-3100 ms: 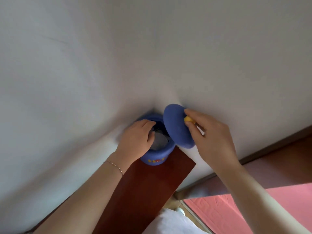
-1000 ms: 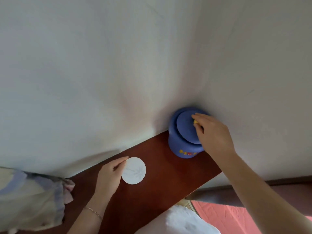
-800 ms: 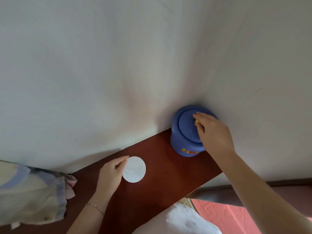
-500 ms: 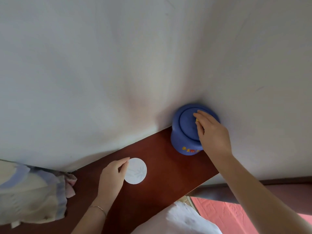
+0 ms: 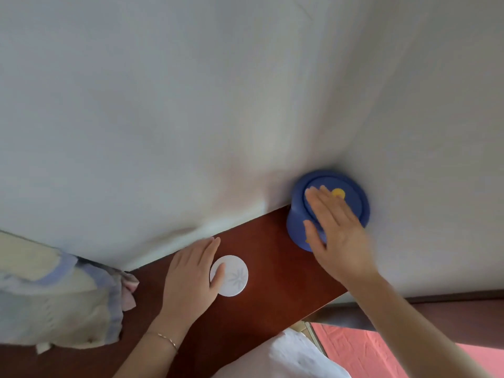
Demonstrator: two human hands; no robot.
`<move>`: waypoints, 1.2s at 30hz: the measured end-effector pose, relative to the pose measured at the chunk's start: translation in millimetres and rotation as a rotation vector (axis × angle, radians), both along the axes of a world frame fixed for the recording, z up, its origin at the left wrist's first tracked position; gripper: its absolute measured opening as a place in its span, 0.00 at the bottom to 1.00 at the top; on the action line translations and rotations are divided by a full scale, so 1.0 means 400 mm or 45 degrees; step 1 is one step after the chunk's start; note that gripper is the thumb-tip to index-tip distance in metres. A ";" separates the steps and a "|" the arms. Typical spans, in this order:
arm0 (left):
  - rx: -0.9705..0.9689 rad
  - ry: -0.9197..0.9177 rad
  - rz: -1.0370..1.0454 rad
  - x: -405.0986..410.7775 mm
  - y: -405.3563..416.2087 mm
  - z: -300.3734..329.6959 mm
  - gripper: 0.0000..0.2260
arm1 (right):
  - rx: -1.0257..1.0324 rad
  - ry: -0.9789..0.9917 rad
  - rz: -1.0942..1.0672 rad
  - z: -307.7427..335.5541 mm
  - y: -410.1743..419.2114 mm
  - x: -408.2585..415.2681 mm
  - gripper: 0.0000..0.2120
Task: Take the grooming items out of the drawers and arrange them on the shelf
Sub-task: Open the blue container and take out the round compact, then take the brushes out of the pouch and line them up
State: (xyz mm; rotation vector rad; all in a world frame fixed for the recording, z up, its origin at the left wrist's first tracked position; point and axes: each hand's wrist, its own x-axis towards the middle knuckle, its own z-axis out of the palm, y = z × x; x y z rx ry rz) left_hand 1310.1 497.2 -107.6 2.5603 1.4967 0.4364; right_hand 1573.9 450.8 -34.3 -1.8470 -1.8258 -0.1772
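A blue round jar (image 5: pixel 297 227) stands at the far right end of the dark red wooden shelf (image 5: pixel 270 304), against the white wall. Its blue lid (image 5: pixel 351 197) with a yellow knob (image 5: pixel 338 192) sits on top. My right hand (image 5: pixel 334 230) hovers flat over the near side of the lid, fingers straight, blurred by motion. A small white round tin (image 5: pixel 231 276) with a pale leaf print lies flat on the shelf to the left. My left hand (image 5: pixel 191 274) rests beside it, fingers straight, thumb lying on its left edge.
Crumpled pale cloth with blue trim (image 5: pixel 54 298) lies at the shelf's left end. The white wall (image 5: pixel 191 105) rises directly behind the shelf. Below the shelf's right end show a pink mat (image 5: pixel 381 350) and my white clothing (image 5: pixel 281 358).
My right hand let go of the yellow knob and opened flat over the lid. My left hand flattened beside the white tin, which has stayed in place.
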 end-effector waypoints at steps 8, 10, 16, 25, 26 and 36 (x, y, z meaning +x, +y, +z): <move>0.071 0.081 0.101 -0.099 -0.023 0.085 0.23 | -0.484 -0.172 0.353 -0.019 -0.009 -0.226 0.28; 0.112 0.098 0.162 -0.139 -0.040 0.102 0.23 | -0.520 -0.228 0.419 -0.020 -0.009 -0.263 0.29; 0.143 0.019 0.402 -0.235 -0.146 0.137 0.22 | -0.498 -0.282 0.622 0.003 -0.041 -0.346 0.30; 0.092 0.023 0.835 -0.316 -0.444 0.168 0.22 | -0.516 -0.277 0.894 0.010 -0.164 -0.432 0.32; 0.076 0.040 0.873 -0.327 -0.486 0.169 0.22 | -0.525 -0.254 0.932 0.008 -0.179 -0.445 0.33; 0.020 0.069 1.248 -0.480 -0.807 0.185 0.23 | -0.641 -0.231 1.163 0.013 -0.293 -0.600 0.38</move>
